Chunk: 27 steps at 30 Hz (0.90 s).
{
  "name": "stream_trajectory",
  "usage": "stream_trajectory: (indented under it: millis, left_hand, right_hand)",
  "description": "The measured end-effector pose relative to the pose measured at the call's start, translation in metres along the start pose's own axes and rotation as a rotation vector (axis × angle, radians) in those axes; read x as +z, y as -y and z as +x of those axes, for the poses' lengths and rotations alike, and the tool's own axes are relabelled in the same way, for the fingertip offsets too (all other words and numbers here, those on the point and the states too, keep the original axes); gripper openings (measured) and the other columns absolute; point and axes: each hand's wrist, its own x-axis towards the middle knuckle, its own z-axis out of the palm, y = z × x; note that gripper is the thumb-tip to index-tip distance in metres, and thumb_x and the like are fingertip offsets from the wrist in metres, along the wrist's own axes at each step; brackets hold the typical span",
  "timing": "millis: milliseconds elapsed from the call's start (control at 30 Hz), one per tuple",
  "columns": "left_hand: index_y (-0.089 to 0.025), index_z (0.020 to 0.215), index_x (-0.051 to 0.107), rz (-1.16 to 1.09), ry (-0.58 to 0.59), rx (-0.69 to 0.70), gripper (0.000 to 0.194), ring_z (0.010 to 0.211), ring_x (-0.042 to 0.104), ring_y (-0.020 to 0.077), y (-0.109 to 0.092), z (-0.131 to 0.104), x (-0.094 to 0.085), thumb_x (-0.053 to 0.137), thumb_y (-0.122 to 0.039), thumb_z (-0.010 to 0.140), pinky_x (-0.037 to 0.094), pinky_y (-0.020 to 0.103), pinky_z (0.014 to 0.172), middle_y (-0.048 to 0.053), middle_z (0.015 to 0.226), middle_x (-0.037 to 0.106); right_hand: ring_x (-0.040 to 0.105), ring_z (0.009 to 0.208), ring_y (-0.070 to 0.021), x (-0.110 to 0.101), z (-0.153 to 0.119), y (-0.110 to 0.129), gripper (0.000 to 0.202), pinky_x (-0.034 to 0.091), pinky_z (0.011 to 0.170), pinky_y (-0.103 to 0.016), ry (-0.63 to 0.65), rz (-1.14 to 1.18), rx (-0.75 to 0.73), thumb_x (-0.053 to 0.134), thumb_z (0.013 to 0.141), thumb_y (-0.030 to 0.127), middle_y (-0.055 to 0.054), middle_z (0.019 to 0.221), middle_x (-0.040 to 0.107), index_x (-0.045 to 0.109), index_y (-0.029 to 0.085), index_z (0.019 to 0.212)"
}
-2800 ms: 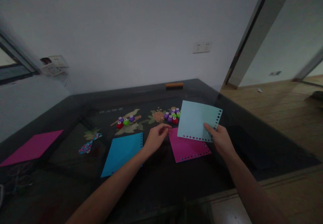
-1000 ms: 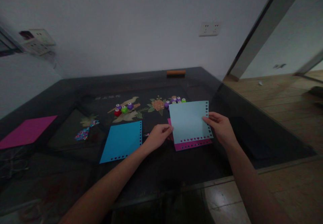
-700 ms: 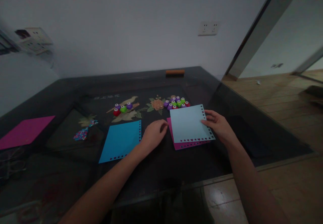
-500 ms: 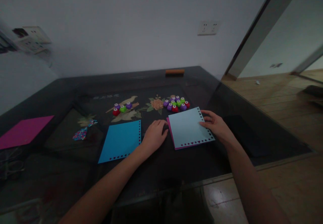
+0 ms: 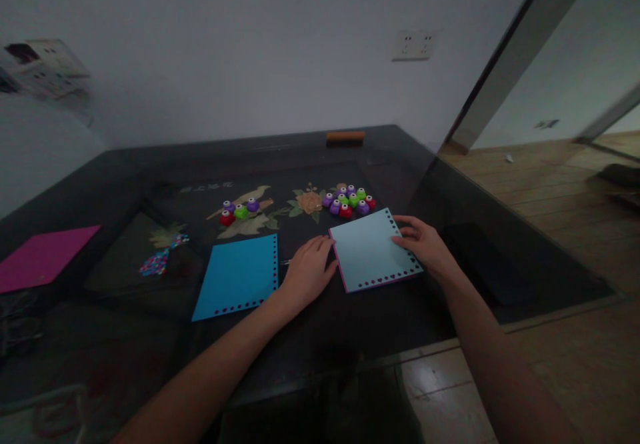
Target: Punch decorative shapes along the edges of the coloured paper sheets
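A pale blue sheet of paper lies over a pink sheet, which shows as a thin strip at the left and bottom. Small punched shapes run along the pale sheet's right and bottom edges. My right hand pinches its right edge, thumb on top and fingers beneath. At the left edge, my left hand rests with fingers stretched out and thumb apart, its fingertips touching the sheets' side. Left of that hand lies a bright blue sheet with punched shapes along two edges, partly covered by my left forearm.
Several purple, green and red craft punches stand behind the pale sheet; a smaller group is behind the blue sheet. Colourful punched bits and a pink sheet lie left. A brown roll is by the wall.
The pale sheet has slid slightly left over the pink one, so less pink shows along its left and bottom edges. My left hand has come closer against the sheets' side.
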Motion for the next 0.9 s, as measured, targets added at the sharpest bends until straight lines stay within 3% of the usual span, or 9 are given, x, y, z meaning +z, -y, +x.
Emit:
stream_trajectory:
  millis: [900]
  left_hand:
    - [-0.015,0.126,0.053,0.156,0.055,0.011,0.042,0.125,0.044,0.0281,-0.0075,-0.0033,-0.0023,0.054,-0.029,0.086,0.036,0.041,0.104,0.013,0.134,0.051]
  right_hand:
    - [0.055,0.057,-0.0126,0.0003,0.0035,-0.0062,0.052,0.041,0.048,-0.023,0.044,-0.070,-0.027,0.070,0.061,0.024,0.001,0.076,0.060,0.057,0.020,0.111]
